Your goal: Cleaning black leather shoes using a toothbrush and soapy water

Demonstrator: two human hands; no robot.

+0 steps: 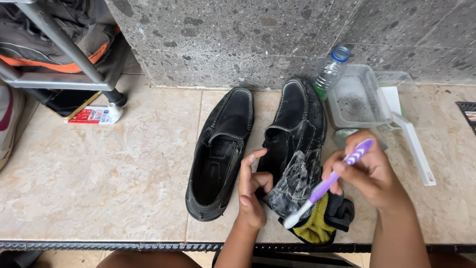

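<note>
Two black shoes lie side by side on the tiled floor [99, 173] against a speckled stone wall. The right shoe [297, 144] carries a patch of white foam along its side near the heel end; the rest of its surface shows none. The left shoe [220, 154] is dry and bears no foam, so by this evidence it is not yet scrubbed.

The right hand [369, 171] is closed around a purple toothbrush [329, 183], bristle end pointing down just beside the foamed patch. The left hand [250, 186] rests on the right shoe's edge, fingers curled and steadying it; it grips nothing else.

A yellow and black cloth [322, 223] lies under the heel. A clear tub [357, 99], a plastic bottle [329, 69] and a tube [96, 115] sit nearby.

Judgement: cleaning is at an early stage, one shoe partly lathered, one untouched.
</note>
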